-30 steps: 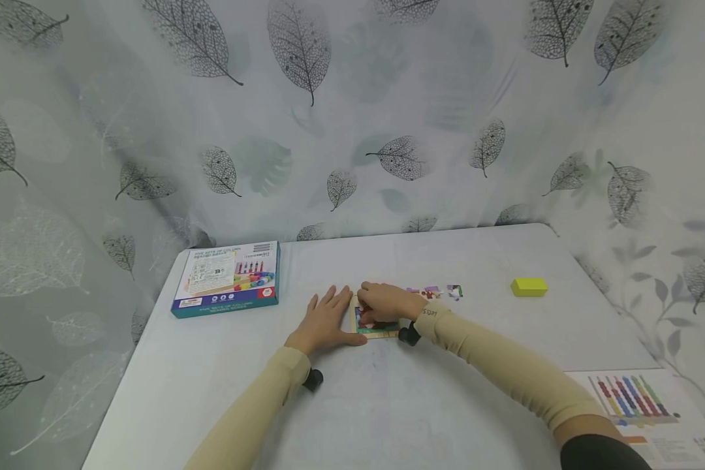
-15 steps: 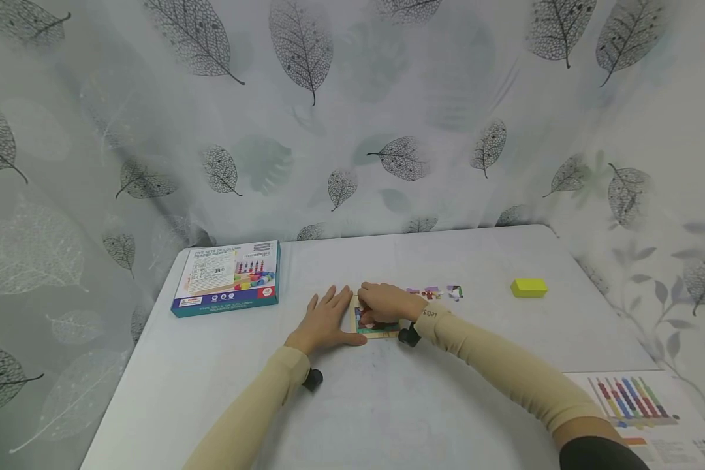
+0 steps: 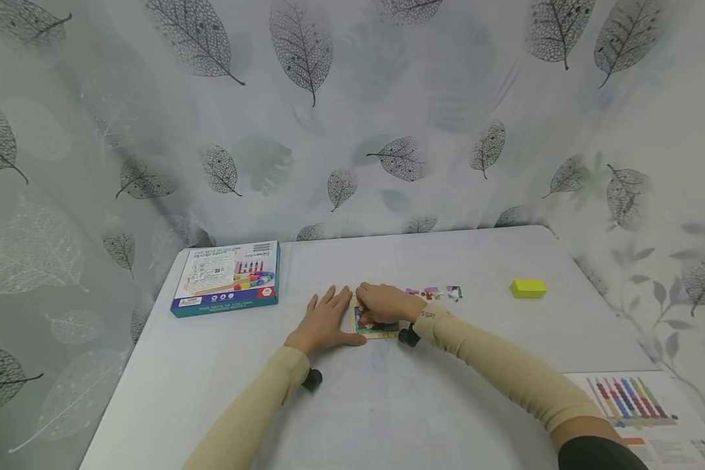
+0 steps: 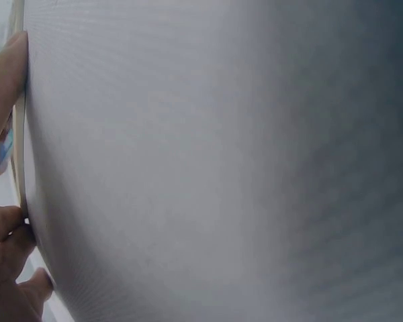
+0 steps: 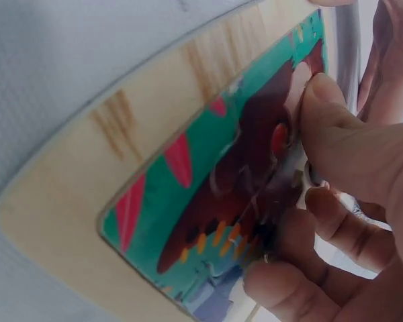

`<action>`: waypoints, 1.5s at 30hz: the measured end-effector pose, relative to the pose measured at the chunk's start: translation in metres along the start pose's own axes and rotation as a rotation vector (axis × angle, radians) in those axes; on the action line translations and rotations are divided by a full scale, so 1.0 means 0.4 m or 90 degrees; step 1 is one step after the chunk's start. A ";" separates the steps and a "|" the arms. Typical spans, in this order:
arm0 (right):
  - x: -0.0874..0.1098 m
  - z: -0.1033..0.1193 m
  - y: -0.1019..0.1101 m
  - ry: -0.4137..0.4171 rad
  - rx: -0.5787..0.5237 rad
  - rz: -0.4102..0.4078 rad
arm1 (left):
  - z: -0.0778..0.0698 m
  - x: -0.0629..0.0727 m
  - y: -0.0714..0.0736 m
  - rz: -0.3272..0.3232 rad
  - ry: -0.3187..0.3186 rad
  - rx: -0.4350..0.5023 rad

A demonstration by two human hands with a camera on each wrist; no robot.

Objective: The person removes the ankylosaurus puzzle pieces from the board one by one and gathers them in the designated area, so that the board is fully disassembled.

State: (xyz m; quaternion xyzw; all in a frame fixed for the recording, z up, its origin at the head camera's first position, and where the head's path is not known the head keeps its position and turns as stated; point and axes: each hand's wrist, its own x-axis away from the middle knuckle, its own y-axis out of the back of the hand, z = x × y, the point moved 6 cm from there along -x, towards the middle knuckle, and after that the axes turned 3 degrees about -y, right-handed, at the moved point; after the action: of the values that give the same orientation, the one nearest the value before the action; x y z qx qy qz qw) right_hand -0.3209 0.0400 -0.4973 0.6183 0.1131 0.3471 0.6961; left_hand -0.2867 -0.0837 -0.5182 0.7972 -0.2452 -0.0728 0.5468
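A wooden jigsaw board (image 3: 382, 335) lies mid-table, its picture green and dark red inside a pale wood frame (image 5: 67, 181). My left hand (image 3: 324, 321) rests with fingers spread at the board's left side, the thumb reaching along its near edge. In the left wrist view, fingers (image 4: 7, 80) touch the board's edge. My right hand (image 3: 386, 303) is bent over the picture, fingers curled, and hides much of it. In the right wrist view its thumb (image 5: 326, 100) presses at a puzzle piece (image 5: 297, 90) with pale pink on it, the other fingers curled below over the picture.
Several loose puzzle pieces (image 3: 432, 292) lie just beyond my right wrist. A boxed bead set (image 3: 226, 277) sits at the back left, a yellow block (image 3: 528, 288) at the right. A printed white box or sheet (image 3: 646, 405) lies at the right front corner.
Both hands stay in place at the board. My right hand shifts only very slightly over the picture; nothing else moves.
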 end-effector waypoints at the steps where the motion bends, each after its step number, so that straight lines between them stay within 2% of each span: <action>1: 0.000 0.001 0.001 -0.001 -0.004 0.000 | 0.000 0.000 0.000 -0.002 -0.001 0.000; 9: 0.004 0.004 0.008 -0.011 -0.035 0.016 | 0.003 -0.002 -0.003 -0.006 -0.001 -0.005; 14: 0.003 -0.013 0.006 -0.024 -0.118 0.019 | 0.004 -0.004 -0.005 -0.002 -0.003 -0.003; 23: 0.017 -0.033 0.031 0.018 -0.201 0.017 | 0.007 -0.007 -0.006 0.001 -0.003 -0.011; 31: 0.059 -0.099 0.054 0.001 -0.166 0.010 | 0.004 -0.004 -0.004 -0.004 -0.001 -0.010; 39: 0.133 -0.177 0.080 -0.039 -0.168 0.033 | 0.001 -0.002 -0.004 -0.002 0.003 -0.009; 45: 0.170 -0.217 0.067 -0.055 -0.163 0.046 | 0.001 -0.002 -0.005 -0.003 0.001 -0.008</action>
State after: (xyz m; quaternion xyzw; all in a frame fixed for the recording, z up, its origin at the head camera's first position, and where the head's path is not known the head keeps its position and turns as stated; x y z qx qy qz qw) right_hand -0.3309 0.1501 -0.4719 0.5425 0.0154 0.3562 0.7606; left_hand -0.2869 -0.0832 -0.5201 0.7941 -0.2427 -0.0749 0.5522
